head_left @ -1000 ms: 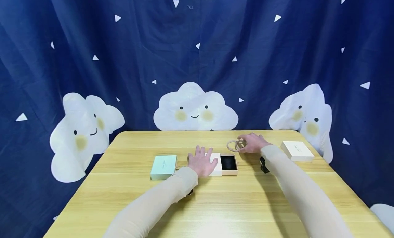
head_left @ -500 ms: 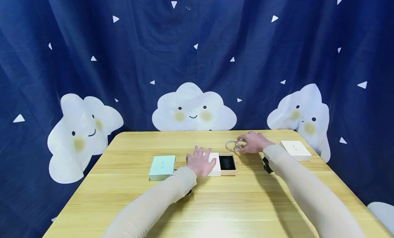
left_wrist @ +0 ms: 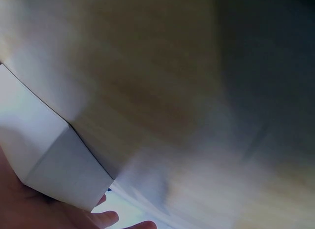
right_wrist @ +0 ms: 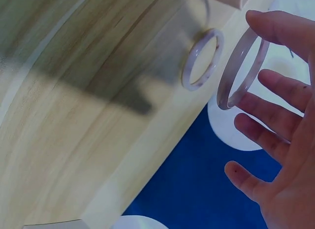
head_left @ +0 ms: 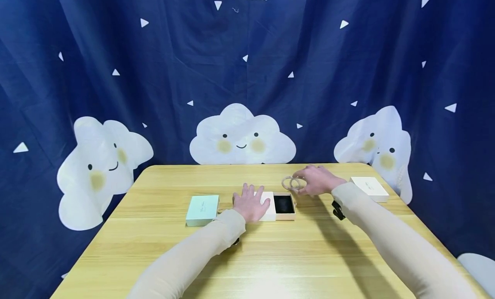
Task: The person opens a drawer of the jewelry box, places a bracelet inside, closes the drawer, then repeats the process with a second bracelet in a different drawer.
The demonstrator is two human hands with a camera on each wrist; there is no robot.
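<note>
Beige sleeves fill the lower part of the head view, both arms being stretched over the wooden table [head_left: 270,264]. Just below frame centre, the left hand [head_left: 250,203] is laid flat, fingers straight, on the white lid [head_left: 269,205] of the open box [head_left: 284,205], apparently so that the box is steadied; the dark lining is left exposed at the right of the lid. The same lid's corner is seen against the palm at the lower left of the left wrist view. At centre left, a mint box [head_left: 203,210] is set closed, clear of the hand. Right of centre and farther back, two pale bangles [head_left: 291,183] are held just behind the open box by the right hand [head_left: 318,180]; in the right wrist view one bangle [right_wrist: 242,69] is pinched at the fingertips with the remaining fingers spread, the other [right_wrist: 202,59] beside it. At the far right, a white box [head_left: 369,188] is parked near the table edge before the blue curtain [head_left: 247,75].
</note>
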